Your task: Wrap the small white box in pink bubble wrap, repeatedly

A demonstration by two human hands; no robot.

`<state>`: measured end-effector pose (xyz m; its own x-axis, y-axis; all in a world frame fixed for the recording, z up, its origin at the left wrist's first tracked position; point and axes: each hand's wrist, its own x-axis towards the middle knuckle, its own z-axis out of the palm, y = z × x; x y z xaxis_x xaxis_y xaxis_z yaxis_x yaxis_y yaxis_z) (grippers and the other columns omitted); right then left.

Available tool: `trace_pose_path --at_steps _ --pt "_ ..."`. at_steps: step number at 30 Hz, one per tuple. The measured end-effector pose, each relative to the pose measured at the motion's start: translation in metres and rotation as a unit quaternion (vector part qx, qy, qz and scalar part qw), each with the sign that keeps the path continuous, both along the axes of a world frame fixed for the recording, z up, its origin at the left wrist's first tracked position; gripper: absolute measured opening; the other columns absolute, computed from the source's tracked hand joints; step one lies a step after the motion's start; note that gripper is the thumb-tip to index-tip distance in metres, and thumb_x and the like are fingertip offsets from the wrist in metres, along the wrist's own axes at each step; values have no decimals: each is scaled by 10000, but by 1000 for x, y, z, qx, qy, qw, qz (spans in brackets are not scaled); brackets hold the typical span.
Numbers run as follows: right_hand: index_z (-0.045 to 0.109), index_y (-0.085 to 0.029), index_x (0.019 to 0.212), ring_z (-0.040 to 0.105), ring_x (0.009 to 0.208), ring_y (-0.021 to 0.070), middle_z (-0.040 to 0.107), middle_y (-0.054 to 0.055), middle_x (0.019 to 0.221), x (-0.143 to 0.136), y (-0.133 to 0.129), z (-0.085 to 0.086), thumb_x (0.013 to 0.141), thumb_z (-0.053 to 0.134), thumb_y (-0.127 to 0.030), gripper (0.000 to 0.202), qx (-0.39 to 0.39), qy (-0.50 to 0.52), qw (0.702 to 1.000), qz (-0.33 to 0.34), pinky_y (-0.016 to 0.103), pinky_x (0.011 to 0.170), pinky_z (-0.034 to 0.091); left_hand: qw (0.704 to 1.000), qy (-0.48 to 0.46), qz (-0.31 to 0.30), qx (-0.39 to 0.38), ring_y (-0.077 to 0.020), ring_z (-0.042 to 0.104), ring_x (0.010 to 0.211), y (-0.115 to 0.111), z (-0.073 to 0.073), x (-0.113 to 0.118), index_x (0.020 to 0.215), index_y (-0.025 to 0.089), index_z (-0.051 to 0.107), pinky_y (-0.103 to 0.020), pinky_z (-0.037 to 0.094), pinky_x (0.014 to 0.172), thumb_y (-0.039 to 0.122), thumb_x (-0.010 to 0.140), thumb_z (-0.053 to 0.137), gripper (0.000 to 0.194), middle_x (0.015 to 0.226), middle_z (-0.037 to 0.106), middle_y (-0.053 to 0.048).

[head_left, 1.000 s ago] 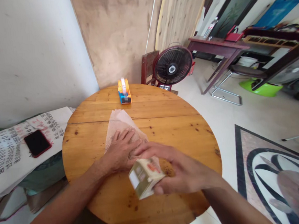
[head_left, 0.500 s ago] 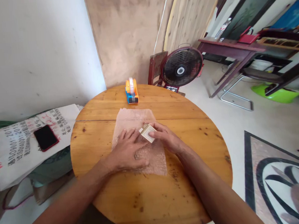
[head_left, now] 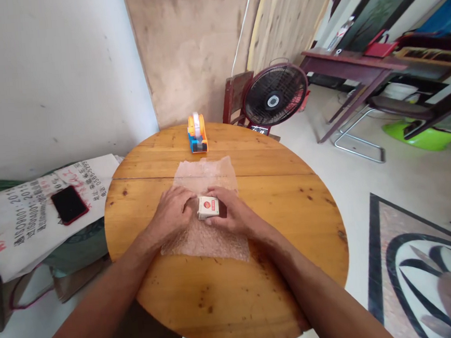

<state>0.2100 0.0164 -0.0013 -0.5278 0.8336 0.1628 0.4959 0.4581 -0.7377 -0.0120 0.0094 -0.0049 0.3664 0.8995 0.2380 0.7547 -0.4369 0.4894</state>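
Note:
A small white box with red print [head_left: 208, 207] is over a sheet of bubble wrap [head_left: 215, 242] on the round wooden table. My right hand [head_left: 231, 213] grips the box from the right, thumb on the near side and fingers on the far side. To the left of the box, my left hand [head_left: 174, 207] rests on the bubble wrap with its fingers bent and the thumb apart from them. It holds nothing that I can see, and its fingertips come close to the box's left end.
An orange and blue tape dispenser [head_left: 197, 135] stands beyond the wrap on the wooden table [head_left: 291, 205]. A phone [head_left: 70, 204] lies on a printed white sack [head_left: 26, 211] at the left. Behind the table are a fan [head_left: 272, 95] and a chair [head_left: 237, 97].
The box has turned over and shifted left and nearer, now showing its red-printed face. My left hand has drawn back from lying flat and its fingers have bent.

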Motion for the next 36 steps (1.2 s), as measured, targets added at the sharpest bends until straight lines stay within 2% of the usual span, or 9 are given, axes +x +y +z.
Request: trace_pose_path --at_steps 3,8,11,16,24,27,30,33,36 --pt "563 -206 1252 530 1269 309 557 150 1369 3 2 -2 726 763 -365 585 26 -4 999 24 475 1062 394 1000 8 -6 2 -261 583 1019 0 0 0 983 159 680 -419 450 910 74 786 457 309 1030 687 -95" --pt "620 -214 1128 608 1144 281 632 116 1258 4 4 3 724 768 -309 440 53 -11 998 19 426 975 463 1000 9 -11 7 -259 582 1025 1 -1 -1 957 168 678 -414 452 916 65 791 451 299 1040 684 -91" --pt "619 -217 1119 619 1117 272 646 110 1241 1 2 4 723 751 -260 420 69 -21 997 1 417 962 467 1000 8 -12 4 -250 585 1021 1 -1 -1 947 178 677 -405 455 919 63 794 454 294 1031 683 -81" --pt "615 -199 1124 611 1134 284 641 131 1257 0 -1 2 725 744 -266 424 87 -36 995 -15 427 963 465 1000 -4 -10 8 -256 588 1042 0 1 -1 995 162 678 -422 457 937 49 781 453 330 1058 688 -96" --pt "607 -191 1134 617 1107 276 663 125 1208 -1 1 1 739 733 -256 419 89 -35 995 -4 413 952 466 1000 -21 -10 4 -252 591 1047 1 -2 0 1001 170 677 -436 464 934 54 786 438 341 1054 700 -86" --pt "607 -206 1148 611 1112 284 655 120 1218 0 2 0 756 731 -295 421 81 -35 996 -3 434 960 458 999 -34 3 -10 -241 605 1021 -2 8 -2 1018 182 670 -428 475 919 70 789 441 342 1057 703 -78" --pt "604 -219 1164 596 1143 290 631 121 1259 1 2 -1 788 713 -342 411 74 -33 997 5 452 983 447 1000 -11 4 11 -267 604 993 -16 32 -8 985 180 674 -456 472 894 102 788 464 298 1034 696 -89" --pt "574 -210 1239 567 1202 303 604 138 1304 3 1 0 793 712 -362 491 74 -38 996 15 471 1020 428 995 58 -63 47 -284 569 1012 -43 54 -13 966 206 669 -484 439 928 179 808 538 207 1043 673 -84" --pt "497 -185 1355 532 1256 323 559 166 1369 6 -1 3 772 740 -385 663 62 -48 997 27 490 1052 407 986 115 -121 32 -299 525 1133 -70 55 -12 1007 223 655 -517 360 1067 241 764 652 245 1102 648 -68"
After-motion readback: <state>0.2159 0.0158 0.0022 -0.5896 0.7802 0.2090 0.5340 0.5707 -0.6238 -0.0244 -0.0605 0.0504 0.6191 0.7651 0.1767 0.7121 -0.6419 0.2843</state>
